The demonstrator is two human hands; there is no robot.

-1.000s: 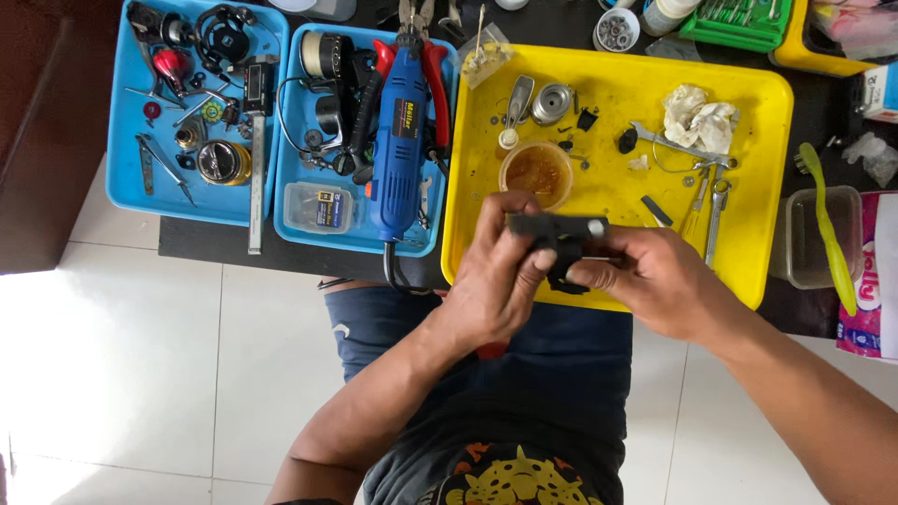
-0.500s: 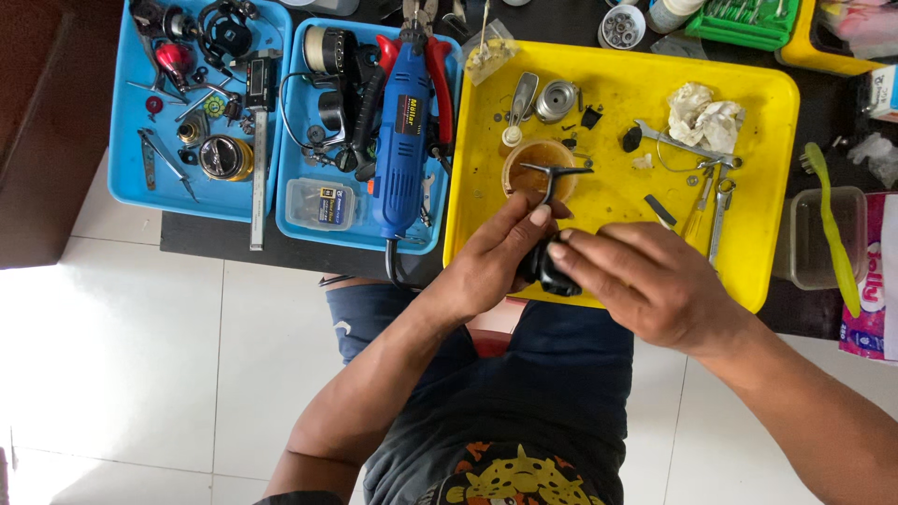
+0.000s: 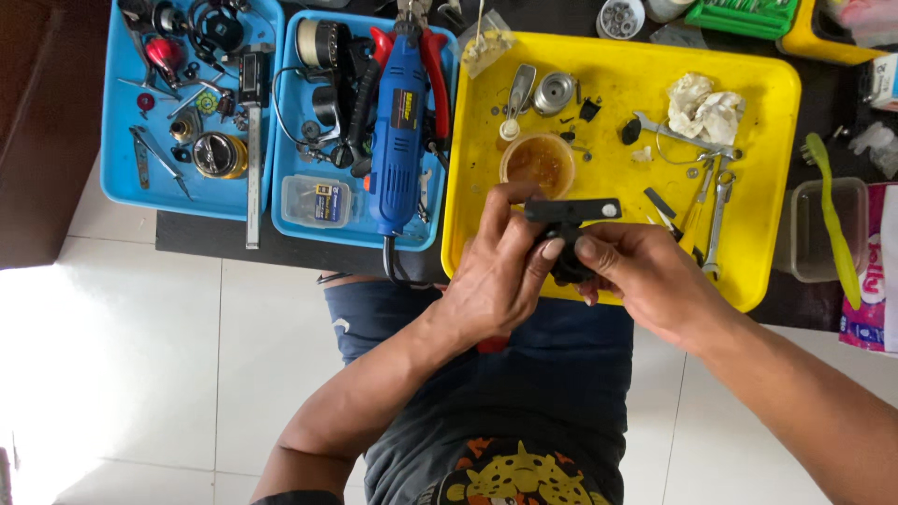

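1. A small black mechanical part (image 3: 569,229), with a flat bar across its top and a rounder body below, is held between both hands above the near edge of the yellow tray (image 3: 776,103).
2. The left hand (image 3: 496,276) is closed around the part's left side, thumb up by the bar's left end and the other fingers curled over its body.
3. The right hand (image 3: 645,271) is closed on the part's right and lower side, with a fingertip (image 3: 586,247) laid against the body.
4. As a judgement, the part is best kept over the tray, so that any loose piece lands among the others there rather than on the tiled floor.
5. A steady grip by the left hand, with the fine fingertip work left to the right, would seem the safer split, and the part should be kept clear of the small round dish of amber liquid (image 3: 537,161) just beyond the hands.
6. Two wrenches (image 3: 716,201) and a crumpled cloth (image 3: 706,108) lie on the tray's right half; a blue rotary tool (image 3: 398,140) lies in the blue tray (image 3: 281,201) to the left.
7. The part's lower body is covered by the fingers, so its shape cannot be made out.
8. The small bits scattered on the tray are too small to identify, and the containers along the top and right edges are cut off.
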